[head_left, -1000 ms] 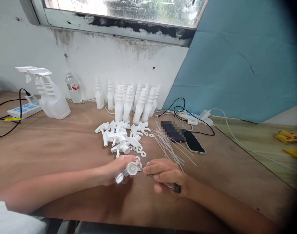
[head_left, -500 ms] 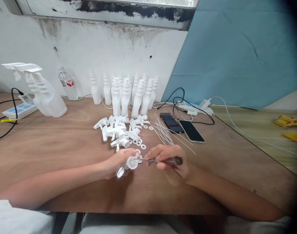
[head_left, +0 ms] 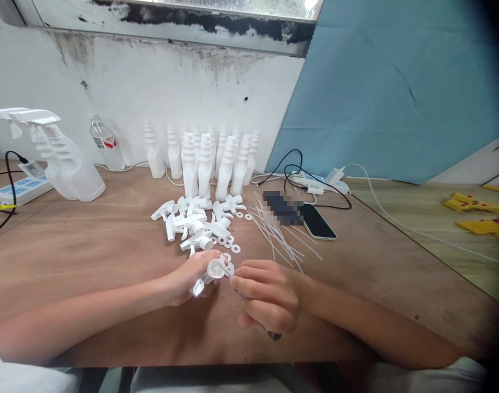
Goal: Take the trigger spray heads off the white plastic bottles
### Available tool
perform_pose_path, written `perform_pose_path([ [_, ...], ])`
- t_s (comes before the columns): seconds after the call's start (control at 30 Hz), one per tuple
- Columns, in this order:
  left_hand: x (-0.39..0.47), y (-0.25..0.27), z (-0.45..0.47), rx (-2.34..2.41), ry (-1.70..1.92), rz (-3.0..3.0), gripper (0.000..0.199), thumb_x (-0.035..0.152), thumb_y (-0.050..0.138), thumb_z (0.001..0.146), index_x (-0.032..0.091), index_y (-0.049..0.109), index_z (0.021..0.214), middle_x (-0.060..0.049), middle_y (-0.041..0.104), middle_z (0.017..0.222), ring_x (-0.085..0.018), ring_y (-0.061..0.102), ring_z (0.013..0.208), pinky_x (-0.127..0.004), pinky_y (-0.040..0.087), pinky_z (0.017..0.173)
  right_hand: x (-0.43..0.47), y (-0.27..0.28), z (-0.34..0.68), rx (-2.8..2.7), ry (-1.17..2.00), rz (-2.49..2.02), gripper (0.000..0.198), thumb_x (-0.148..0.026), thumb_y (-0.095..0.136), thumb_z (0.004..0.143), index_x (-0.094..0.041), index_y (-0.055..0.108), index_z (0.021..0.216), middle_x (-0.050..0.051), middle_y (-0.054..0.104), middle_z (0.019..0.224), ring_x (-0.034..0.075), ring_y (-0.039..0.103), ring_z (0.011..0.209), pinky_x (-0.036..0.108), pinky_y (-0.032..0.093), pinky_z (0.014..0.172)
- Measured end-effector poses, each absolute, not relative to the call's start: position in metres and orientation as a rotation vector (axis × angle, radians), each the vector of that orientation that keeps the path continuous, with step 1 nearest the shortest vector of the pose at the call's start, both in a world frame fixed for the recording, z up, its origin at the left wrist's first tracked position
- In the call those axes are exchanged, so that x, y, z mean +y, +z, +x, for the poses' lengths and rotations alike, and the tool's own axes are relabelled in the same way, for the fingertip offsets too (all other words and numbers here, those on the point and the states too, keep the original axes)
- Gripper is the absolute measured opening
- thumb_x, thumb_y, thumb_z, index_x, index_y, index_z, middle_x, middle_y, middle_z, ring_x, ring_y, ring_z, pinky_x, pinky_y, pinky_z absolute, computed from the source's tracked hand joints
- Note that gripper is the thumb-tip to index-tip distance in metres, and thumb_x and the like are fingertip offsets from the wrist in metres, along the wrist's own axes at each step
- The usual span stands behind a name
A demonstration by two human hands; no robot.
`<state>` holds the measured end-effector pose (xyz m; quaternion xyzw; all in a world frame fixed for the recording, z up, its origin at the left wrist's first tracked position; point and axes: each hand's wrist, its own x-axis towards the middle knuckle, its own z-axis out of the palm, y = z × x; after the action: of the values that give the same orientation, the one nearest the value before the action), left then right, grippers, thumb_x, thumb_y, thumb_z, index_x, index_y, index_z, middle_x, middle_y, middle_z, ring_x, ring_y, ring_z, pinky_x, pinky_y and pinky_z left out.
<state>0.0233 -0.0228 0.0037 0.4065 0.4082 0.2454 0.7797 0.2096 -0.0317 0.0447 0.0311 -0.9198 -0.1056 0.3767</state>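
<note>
My left hand [head_left: 194, 275] is closed around a white spray trigger head [head_left: 215, 269], whose round open collar faces up toward me. In my right hand [head_left: 268, 295] is a screwdriver [head_left: 273, 334] with a dark translucent handle. The fingers cover most of it, and the handle end sticks out below them. Its tip side points at the collar, but whether it touches is unclear. Just beyond the hands lies a heap of white trigger heads [head_left: 188, 221], with white ring washers [head_left: 235, 249] scattered at its right side.
White empty-looking spray bottles [head_left: 225, 169] stand in rows by the wall. Thin white tubes [head_left: 280, 240] lie beside two phones [head_left: 320, 222]. Assembled sprayers [head_left: 75, 172], a clear drink bottle [head_left: 106, 143] and a power strip [head_left: 20, 188] are at left; another strip with cables [head_left: 315, 180] sits right.
My right hand has turned and moved left and down, so the screwdriver now slants instead of lying nearly level. My left hand still grips the trigger head. The whole view has shifted slightly.
</note>
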Motion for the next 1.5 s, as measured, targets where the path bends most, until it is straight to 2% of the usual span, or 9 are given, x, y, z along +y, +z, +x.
perform_pose_path([
  [0.1, -0.022, 0.003, 0.023, 0.867, 0.536, 0.882, 0.033, 0.051, 0.056, 0.082, 0.018, 0.052, 0.081, 0.005, 0.045, 0.051, -0.006, 0.035, 0.041, -0.016, 0.022, 0.037, -0.031, 0.04, 0.208, -2.304, -0.218, 0.07, 0.029, -0.023, 0.043, 0.095, -0.019, 0.04, 0.067, 0.005, 0.058, 0.063, 0.014, 0.056, 0.056, 0.028, 0.048, 0.05],
  [0.2, -0.023, 0.004, 0.022, 0.884, 0.505, 0.88, 0.031, 0.05, 0.055, 0.082, 0.019, 0.053, 0.086, 0.005, 0.045, 0.05, -0.006, 0.034, 0.039, -0.015, 0.021, 0.036, -0.029, 0.035, 0.21, -2.184, 0.117, -0.051, 0.015, -0.023, 0.042, 0.097, -0.016, 0.046, 0.084, 0.008, 0.063, 0.077, 0.014, 0.063, 0.07, 0.026, 0.055, 0.062],
  [0.3, -0.022, 0.005, 0.021, 0.88, 0.486, 0.854, 0.031, 0.051, 0.055, 0.082, 0.02, 0.053, 0.089, 0.005, 0.046, 0.05, -0.006, 0.034, 0.039, -0.014, 0.02, 0.035, -0.029, 0.03, 0.212, -2.057, 0.327, -0.149, 0.005, -0.021, 0.044, 0.096, -0.017, 0.046, 0.096, 0.009, 0.064, 0.085, 0.013, 0.066, 0.078, 0.025, 0.056, 0.068],
  [0.5, -0.022, 0.002, 0.02, 0.828, 0.5, 0.834, 0.033, 0.053, 0.056, 0.081, 0.02, 0.051, 0.084, 0.006, 0.044, 0.051, -0.006, 0.033, 0.039, -0.013, 0.02, 0.035, -0.028, 0.024, 0.213, -2.136, 0.181, -0.025, 0.013, -0.024, 0.044, 0.096, -0.015, 0.047, 0.088, 0.013, 0.065, 0.081, 0.017, 0.067, 0.077, 0.029, 0.058, 0.067],
  [0.77, -0.019, 0.004, 0.02, 0.824, 0.482, 0.815, 0.033, 0.053, 0.054, 0.083, 0.02, 0.05, 0.084, 0.005, 0.044, 0.05, -0.006, 0.032, 0.038, -0.012, 0.019, 0.033, -0.024, 0.02, 0.212, -2.095, -0.038, 0.067, 0.011, -0.025, 0.044, 0.097, -0.015, 0.046, 0.091, 0.012, 0.065, 0.085, 0.018, 0.067, 0.085, 0.03, 0.06, 0.07],
  [0.87, -0.018, 0.002, 0.019, 0.787, 0.468, 0.803, 0.031, 0.051, 0.054, 0.083, 0.02, 0.05, 0.084, 0.005, 0.044, 0.05, -0.006, 0.031, 0.038, -0.011, 0.019, 0.033, -0.025, 0.019, 0.212, -2.088, -0.001, 0.087, 0.012, -0.025, 0.044, 0.096, -0.016, 0.046, 0.09, 0.013, 0.065, 0.086, 0.019, 0.067, 0.089, 0.031, 0.06, 0.071],
  [1.13, -0.02, -0.001, 0.017, 0.823, 0.444, 0.831, 0.032, 0.052, 0.054, 0.083, 0.02, 0.051, 0.084, 0.005, 0.042, 0.054, -0.006, 0.036, 0.04, -0.013, 0.024, 0.033, -0.033, 0.026, 0.211, -1.842, 0.795, -0.121, 0.004, -0.021, 0.044, 0.097, -0.02, 0.047, 0.1, 0.008, 0.062, 0.098, 0.015, 0.069, 0.079, 0.031, 0.058, 0.067],
  [1.3, -0.021, 0.001, 0.021, 0.824, 0.457, 0.929, 0.039, 0.056, 0.055, 0.083, 0.017, 0.054, 0.08, 0.005, 0.042, 0.056, -0.005, 0.035, 0.04, -0.014, 0.025, 0.033, -0.031, 0.036, 0.209, -1.805, 0.98, -0.199, 0.0, -0.021, 0.044, 0.097, -0.021, 0.044, 0.098, 0.005, 0.063, 0.09, 0.014, 0.067, 0.074, 0.031, 0.054, 0.066],
  [1.5, -0.024, 0.005, 0.022, 0.808, 0.453, 1.041, 0.042, 0.057, 0.051, 0.085, 0.016, 0.059, 0.083, 0.004, 0.043, 0.06, -0.005, 0.031, 0.041, -0.017, 0.024, 0.035, -0.027, 0.041, 0.205, -1.62, 1.318, -0.334, 0.01, -0.026, 0.041, 0.099, -0.02, 0.04, 0.091, 0.001, 0.062, 0.08, 0.012, 0.065, 0.06, 0.029, 0.052, 0.057],
])
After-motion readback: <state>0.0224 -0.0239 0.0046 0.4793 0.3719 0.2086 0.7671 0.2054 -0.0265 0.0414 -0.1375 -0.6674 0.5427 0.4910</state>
